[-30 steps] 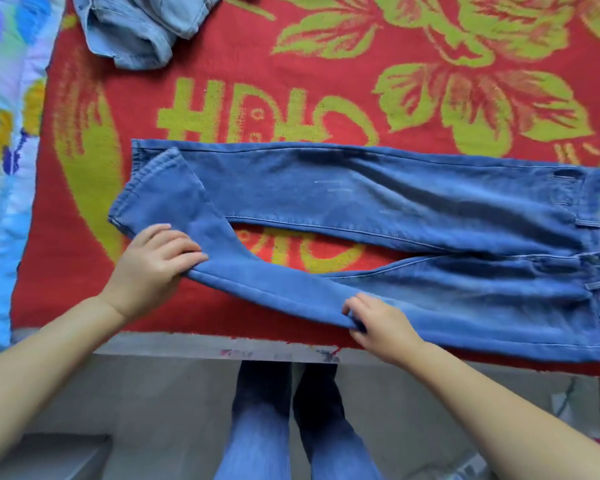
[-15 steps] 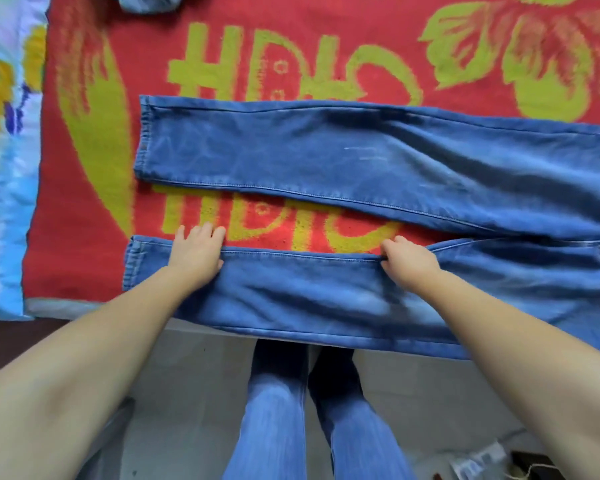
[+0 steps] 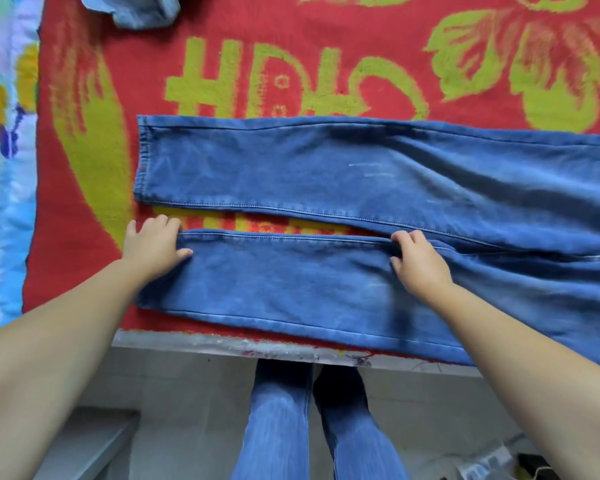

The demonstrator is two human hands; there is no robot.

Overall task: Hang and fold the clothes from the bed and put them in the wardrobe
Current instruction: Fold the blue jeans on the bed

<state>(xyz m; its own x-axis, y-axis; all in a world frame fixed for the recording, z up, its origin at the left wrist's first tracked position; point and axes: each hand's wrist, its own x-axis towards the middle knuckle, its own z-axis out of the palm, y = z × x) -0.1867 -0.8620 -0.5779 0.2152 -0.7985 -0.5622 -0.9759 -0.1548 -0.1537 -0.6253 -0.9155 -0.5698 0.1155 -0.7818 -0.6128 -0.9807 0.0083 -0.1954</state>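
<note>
Two hands on blue jeans (image 3: pixel 326 278) laid flat across red blanket (image 3: pixel 94 81) at bed's near edge: left hand (image 3: pixel 153 247) pinching hem, right hand (image 3: pixel 418 261) apparently gripping inseam; pale denim garment (image 3: pixel 142 10) beyond.

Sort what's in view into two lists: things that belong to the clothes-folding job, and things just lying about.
Part of the job:
- blue jeans
- left hand
- right hand
- pale denim garment

Lying about:
- red blanket
- floral sheet
- floor clutter
</note>
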